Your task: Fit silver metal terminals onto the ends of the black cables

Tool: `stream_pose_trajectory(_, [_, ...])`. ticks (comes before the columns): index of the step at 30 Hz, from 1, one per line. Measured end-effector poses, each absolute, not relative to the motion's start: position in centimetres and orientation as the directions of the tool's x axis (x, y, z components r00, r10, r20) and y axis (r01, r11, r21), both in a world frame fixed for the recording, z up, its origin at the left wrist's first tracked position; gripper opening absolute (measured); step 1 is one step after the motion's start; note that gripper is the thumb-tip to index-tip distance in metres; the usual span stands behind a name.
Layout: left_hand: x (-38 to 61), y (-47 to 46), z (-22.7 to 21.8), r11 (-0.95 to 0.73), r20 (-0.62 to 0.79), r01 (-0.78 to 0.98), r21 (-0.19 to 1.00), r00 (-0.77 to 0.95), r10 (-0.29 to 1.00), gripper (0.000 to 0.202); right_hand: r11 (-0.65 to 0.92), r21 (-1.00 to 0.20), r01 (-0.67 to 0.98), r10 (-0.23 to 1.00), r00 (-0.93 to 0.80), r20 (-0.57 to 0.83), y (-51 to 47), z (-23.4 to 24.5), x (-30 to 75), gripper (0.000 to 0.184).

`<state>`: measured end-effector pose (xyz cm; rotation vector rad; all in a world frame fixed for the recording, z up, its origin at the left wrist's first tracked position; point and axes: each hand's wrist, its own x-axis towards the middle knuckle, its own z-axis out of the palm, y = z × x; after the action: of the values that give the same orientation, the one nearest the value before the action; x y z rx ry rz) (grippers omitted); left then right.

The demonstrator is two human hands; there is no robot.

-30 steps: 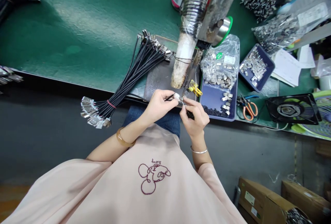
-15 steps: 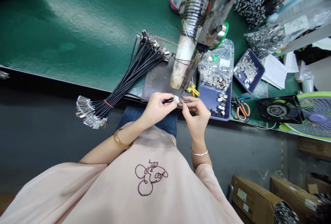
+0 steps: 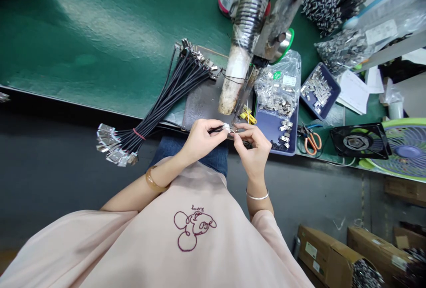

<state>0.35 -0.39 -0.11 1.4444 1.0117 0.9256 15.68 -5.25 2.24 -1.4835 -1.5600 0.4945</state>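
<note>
Pinching a thin black cable [image 3: 217,129] in my left hand [image 3: 199,139], I meet my right hand [image 3: 253,144], whose fingertips press together on a small metal terminal [image 3: 233,130], at the near edge of the green surface [image 3: 116,35], just beside the blue tray [image 3: 276,128].

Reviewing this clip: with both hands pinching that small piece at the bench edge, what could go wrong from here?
The left hand and right hand pinch a cable end over the lap, past the bench edge; a slip could drop the small part to the floor. The fingertips work just below the soldering tip, so a burn seems possible. The cable bundle overhangs the edge and might slide off.
</note>
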Motion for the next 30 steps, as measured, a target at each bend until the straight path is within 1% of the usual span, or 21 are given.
stream_pose_trajectory(12, [0.3,-0.4,-0.2,-0.045,0.01,0.095,0.994,0.339,0.941,0.029,0.186,-0.796,0.576,0.942,0.125,0.311,-5.2,2.2,15.8,0.008])
stream_pose_trajectory(17, [0.4,-0.4,-0.2,-0.037,0.007,0.085,0.996,0.336,0.942,0.025,0.189,-0.788,0.586,0.944,0.111,0.309,-5.2,2.4,15.7,0.009])
stream_pose_trajectory(24, [0.7,-0.3,0.4,-0.003,-0.023,0.08,0.997,0.319,0.947,0.02,0.262,-0.697,0.667,0.904,0.084,0.42,-5.0,2.1,15.4,0.01])
stream_pose_trajectory(30, [0.8,0.1,0.9,0.0,-0.022,0.071,0.997,0.308,0.951,0.017,0.269,-0.678,0.684,0.887,0.098,0.45,-4.7,1.9,15.3,0.009])
